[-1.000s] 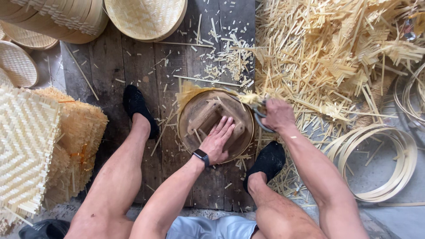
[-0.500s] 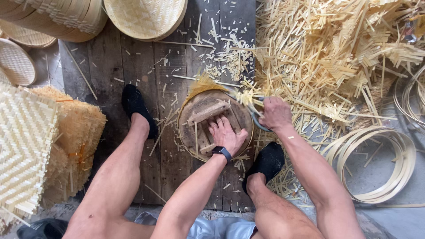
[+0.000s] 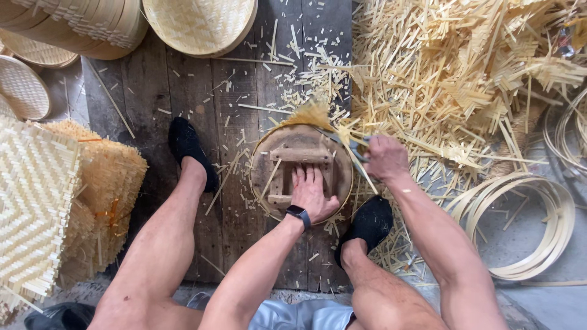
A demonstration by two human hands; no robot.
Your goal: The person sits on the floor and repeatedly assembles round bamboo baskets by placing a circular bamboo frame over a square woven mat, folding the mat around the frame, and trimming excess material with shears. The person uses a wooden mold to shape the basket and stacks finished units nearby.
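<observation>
A round wooden form ringed by a bamboo hoop lies on the plank floor between my feet, with woven bamboo ends sticking out at its far rim. My left hand presses flat on the form's wooden crossbars, fingers together; a dark watch is on that wrist. My right hand is closed on dark shears at the form's right rim, blades at the protruding bamboo ends.
A big heap of bamboo offcuts covers the floor to the right. Bamboo hoops lie at the right. Stacked woven baskets stand at the top, square woven mats at the left. My black shoes flank the form.
My left hand slid and turned on the form from a slanted pose to fingers pointing straight ahead. The form has rotated, and the frayed bamboo ends now stick out at its top.
</observation>
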